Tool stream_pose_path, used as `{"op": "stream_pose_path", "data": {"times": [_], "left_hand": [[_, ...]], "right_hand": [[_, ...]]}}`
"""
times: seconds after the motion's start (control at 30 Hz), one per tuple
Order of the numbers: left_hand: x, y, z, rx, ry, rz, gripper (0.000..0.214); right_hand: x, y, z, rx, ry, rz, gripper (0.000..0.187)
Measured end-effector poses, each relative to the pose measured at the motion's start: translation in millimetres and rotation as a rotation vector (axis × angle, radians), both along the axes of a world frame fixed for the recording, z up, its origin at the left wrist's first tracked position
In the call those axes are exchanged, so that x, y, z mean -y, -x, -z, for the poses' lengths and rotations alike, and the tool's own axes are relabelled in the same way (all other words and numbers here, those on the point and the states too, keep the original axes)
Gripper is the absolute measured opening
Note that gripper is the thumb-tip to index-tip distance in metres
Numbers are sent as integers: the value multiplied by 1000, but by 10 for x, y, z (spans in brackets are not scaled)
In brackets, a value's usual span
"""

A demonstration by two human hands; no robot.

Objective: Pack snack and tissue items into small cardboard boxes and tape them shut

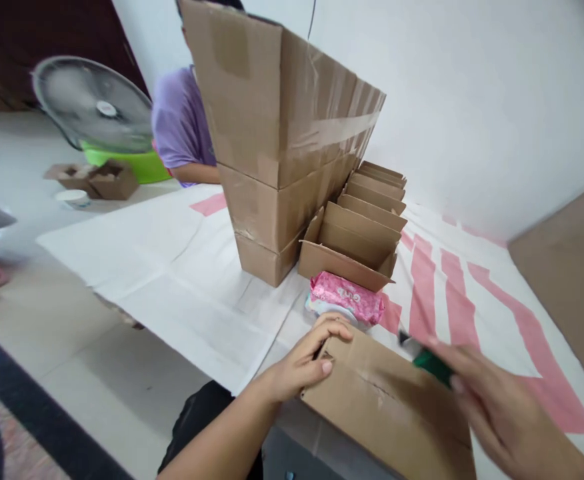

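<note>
My left hand (308, 360) grips the near left corner of a brown cardboard box (387, 407) that lies low in front of me, fingers curled over its edge. My right hand (497, 407), blurred by motion, is closed round a green-handled tool (429, 361) with a dark tip, held over the box's top right. Just beyond the box lies a pink wrapped packet (345, 297) on the white and pink sheet (187, 280).
A tall stack of taped cardboard boxes (282, 133) stands ahead, with a row of open boxes (362, 233) beside it along the white wall. A person in a purple shirt (182, 120) sits behind. A fan (95, 103), green basin (142, 167) and small boxes (107, 179) stand far left. Flat cardboard (572, 280) leans at right.
</note>
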State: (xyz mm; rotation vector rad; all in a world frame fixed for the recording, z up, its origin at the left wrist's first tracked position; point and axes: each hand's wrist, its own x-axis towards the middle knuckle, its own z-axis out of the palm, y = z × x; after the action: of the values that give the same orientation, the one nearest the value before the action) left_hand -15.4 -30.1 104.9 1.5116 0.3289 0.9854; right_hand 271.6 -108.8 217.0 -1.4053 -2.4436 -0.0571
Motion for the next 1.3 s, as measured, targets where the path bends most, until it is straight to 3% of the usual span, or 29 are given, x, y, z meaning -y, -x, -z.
{"op": "stream_pose_path", "data": {"times": [0.13, 0.3, 0.5, 0.73, 1.03, 1.13, 1.3], "left_hand": [[-21, 3, -7, 27, -51, 14, 53], [-31, 7, -26, 46, -63, 17, 56], [-46, 0, -45, 56, -93, 17, 55], [-52, 14, -51, 32, -100, 20, 52], [-46, 42, -19, -49, -85, 19, 54], [-48, 41, -24, -65, -81, 20, 54], [-54, 41, 3, -53, -80, 22, 52]], "right_hand": [[-153, 491, -35, 151, 125, -164, 45], [-283, 615, -76, 134, 334, -234, 55], [-363, 750, -236, 190, 524, -146, 54], [-423, 787, -157, 441, 327, -215, 61], [-311, 568, -235, 622, 248, -252, 61], [-247, 488, -302, 576, 251, -225, 60], [-85, 267, -326, 310, 265, -125, 43]]}}
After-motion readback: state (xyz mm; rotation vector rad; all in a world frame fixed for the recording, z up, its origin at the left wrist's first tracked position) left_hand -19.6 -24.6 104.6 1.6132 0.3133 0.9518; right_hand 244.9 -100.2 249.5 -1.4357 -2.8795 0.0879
